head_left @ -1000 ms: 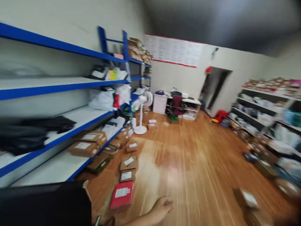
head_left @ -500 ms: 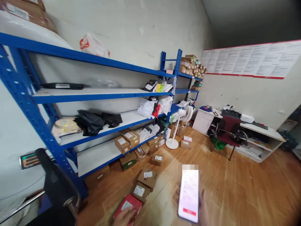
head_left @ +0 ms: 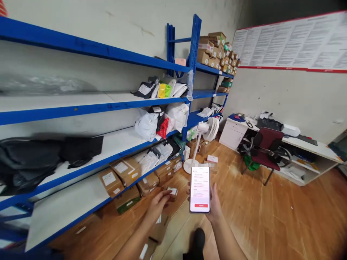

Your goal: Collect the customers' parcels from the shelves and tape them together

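Observation:
My right hand (head_left: 214, 204) is wrapped round a smartphone (head_left: 200, 190), held upright with its lit screen facing me. A pale page of text lines shows on it, with a red button near the bottom. My left hand (head_left: 159, 203) hovers to the left of the phone, palm down, its fingers stretched forward and holding nothing visible. In the picture its fingertips overlap a small cardboard box (head_left: 172, 190) with a white label on the floor; whether they touch it I cannot tell. Below that hand lies a larger carton (head_left: 160, 228), partly hidden by my forearm.
Blue metal shelving (head_left: 108, 105) runs along the left, holding white bags (head_left: 146, 125), flat parcels and cardboard boxes (head_left: 127, 170). Ahead stand a white pedestal fan (head_left: 210, 129), a dark red chair (head_left: 268, 144) and a white desk (head_left: 233, 134). Wooden floor (head_left: 271, 216) spreads to the right.
The view has moved forward along the shelves. The red box near my left hand has gone out of sight. That hand is now higher, beside the phone, which appears further up and left.

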